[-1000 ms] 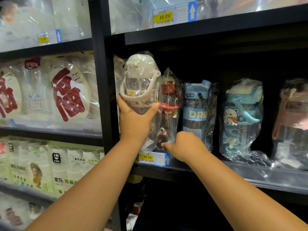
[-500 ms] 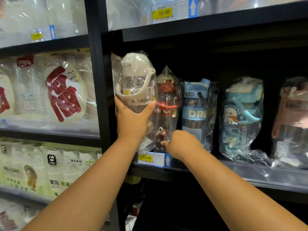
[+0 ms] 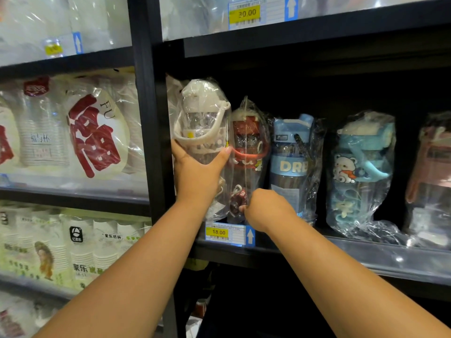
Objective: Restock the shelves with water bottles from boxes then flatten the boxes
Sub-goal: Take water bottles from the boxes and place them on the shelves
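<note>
My left hand (image 3: 197, 174) grips a white-lidded water bottle (image 3: 202, 118) in a clear plastic bag, held upright at the far left of the black shelf (image 3: 341, 254). Right beside it stands a red bottle (image 3: 247, 147) in its bag. My right hand (image 3: 263, 208) is curled at that bag's lower edge, thumb and fingers pinching the plastic. Further right on the same shelf stand a blue bottle (image 3: 291, 164) marked "DRE", a light blue bear bottle (image 3: 361, 167) and a pink bottle (image 3: 434, 172) cut by the frame edge.
A black upright post (image 3: 148, 142) borders the bottles on the left. Beyond it are shelves of bagged paper cups (image 3: 92, 132). A price tag reading 18.00 (image 3: 219, 232) sits under my hands. A shelf above carries a 30.00 tag (image 3: 246, 13).
The white bottle in my left hand has shifted slightly left, nearer the post. My right hand stays at the bottom of the red bottle's bag.
</note>
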